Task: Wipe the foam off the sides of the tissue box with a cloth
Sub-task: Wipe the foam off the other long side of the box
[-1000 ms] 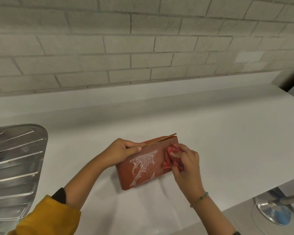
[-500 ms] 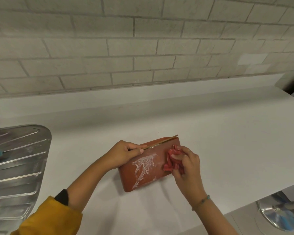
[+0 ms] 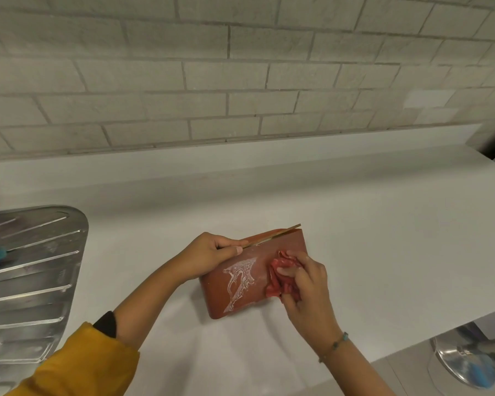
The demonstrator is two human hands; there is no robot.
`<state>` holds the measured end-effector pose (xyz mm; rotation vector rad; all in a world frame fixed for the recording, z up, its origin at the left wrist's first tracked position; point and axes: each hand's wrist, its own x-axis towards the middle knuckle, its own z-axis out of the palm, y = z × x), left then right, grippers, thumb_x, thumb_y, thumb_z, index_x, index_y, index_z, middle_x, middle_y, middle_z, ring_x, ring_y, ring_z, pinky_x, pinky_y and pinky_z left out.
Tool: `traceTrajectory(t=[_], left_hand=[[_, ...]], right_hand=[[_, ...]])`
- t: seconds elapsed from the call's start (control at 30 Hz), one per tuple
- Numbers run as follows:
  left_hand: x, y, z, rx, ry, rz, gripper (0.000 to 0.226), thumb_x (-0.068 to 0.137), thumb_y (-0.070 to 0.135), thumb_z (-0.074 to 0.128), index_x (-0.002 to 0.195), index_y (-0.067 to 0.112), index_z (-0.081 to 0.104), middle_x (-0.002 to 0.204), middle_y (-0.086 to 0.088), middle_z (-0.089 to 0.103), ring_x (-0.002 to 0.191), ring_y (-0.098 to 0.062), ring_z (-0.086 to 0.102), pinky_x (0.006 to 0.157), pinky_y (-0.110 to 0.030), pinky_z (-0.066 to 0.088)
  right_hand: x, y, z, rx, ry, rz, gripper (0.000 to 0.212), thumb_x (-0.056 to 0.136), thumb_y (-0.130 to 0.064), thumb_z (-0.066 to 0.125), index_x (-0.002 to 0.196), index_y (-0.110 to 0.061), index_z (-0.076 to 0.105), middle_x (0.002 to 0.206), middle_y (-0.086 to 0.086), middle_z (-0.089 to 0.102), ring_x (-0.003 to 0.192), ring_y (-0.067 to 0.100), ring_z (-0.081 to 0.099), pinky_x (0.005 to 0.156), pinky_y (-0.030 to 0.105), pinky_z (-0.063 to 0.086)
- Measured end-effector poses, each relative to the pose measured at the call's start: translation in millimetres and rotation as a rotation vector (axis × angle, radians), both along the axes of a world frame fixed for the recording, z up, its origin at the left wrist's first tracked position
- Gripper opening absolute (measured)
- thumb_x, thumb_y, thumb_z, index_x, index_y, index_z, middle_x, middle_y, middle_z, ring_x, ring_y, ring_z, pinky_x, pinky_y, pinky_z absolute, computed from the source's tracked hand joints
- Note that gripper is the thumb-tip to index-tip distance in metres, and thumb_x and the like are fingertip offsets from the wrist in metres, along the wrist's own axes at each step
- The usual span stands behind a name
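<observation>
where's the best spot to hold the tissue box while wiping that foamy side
Probably the top left edge, from the left, as the left hand does: the tissue box stands on its long edge, leaving the foam clear for the cloth.

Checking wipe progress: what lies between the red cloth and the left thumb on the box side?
Head view: white foam streaks on the reddish-brown tissue box.
</observation>
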<state>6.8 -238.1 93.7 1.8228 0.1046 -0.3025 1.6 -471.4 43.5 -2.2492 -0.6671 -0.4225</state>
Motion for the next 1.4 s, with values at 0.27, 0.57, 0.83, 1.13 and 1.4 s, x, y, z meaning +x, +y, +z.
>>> traceTrajectory(t=[0.27,0.57,0.83,1.13,1.4], left_hand=[[1.2,0.8,-1.1,-0.004,0.004,0.014,0.017,0.088,0.025,0.062,0.098,0.034,0.073,0.084,0.031,0.069,0.078,0.006,0.068,0.065,-0.008,0.051],[1.2,-1.6,-2.6,-0.014,-0.007,0.045,0.02,0.089,0.019,0.061,0.106,0.02,0.072,0.09,0.027,0.067,0.072,0.01,0.066,0.062,-0.005,0.048],[-1.6,-1.1,-4.1,0.012,-0.007,0.01,0.022,0.089,0.023,0.062,0.108,0.024,0.071,0.101,0.024,0.067,0.08,0.011,0.066,0.066,-0.006,0.049],[0.8,-2.1,-4.3,-0.026,-0.002,0.046,0.019,0.088,0.02,0.062,0.105,0.019,0.073,0.098,0.021,0.068,0.074,0.011,0.066,0.063,-0.006,0.048],[0.0,0.1,-3.6,-0.044,0.008,0.027,0.021,0.088,0.021,0.061,0.106,0.018,0.073,0.108,0.022,0.066,0.089,0.01,0.065,0.071,-0.006,0.049]], right_hand=[[-28.7,26.5,-9.4,-0.084,-0.02,0.21,0.047,0.072,0.003,0.066,0.108,-0.023,0.053,0.137,-0.005,0.04,0.108,0.014,0.041,0.095,0.024,0.038],[-3.3,26.3,0.0,0.105,0.022,-0.058,0.055,0.065,0.01,0.06,0.106,-0.026,0.053,0.128,-0.022,0.035,0.111,0.001,0.035,0.097,0.005,0.027],[-16.7,22.0,-8.6,-0.071,-0.021,0.222,0.05,0.071,0.004,0.068,0.111,-0.023,0.055,0.137,-0.007,0.041,0.109,0.011,0.04,0.1,0.011,0.027],[-6.4,42.5,3.8,0.088,0.02,0.03,0.054,0.068,0.005,0.058,0.113,-0.024,0.056,0.131,-0.015,0.042,0.113,0.008,0.04,0.1,0.008,0.025],[-16.0,30.0,1.2,-0.012,-0.017,0.26,0.053,0.073,0.001,0.064,0.119,-0.024,0.058,0.135,-0.009,0.047,0.11,0.02,0.052,0.1,0.013,0.029]])
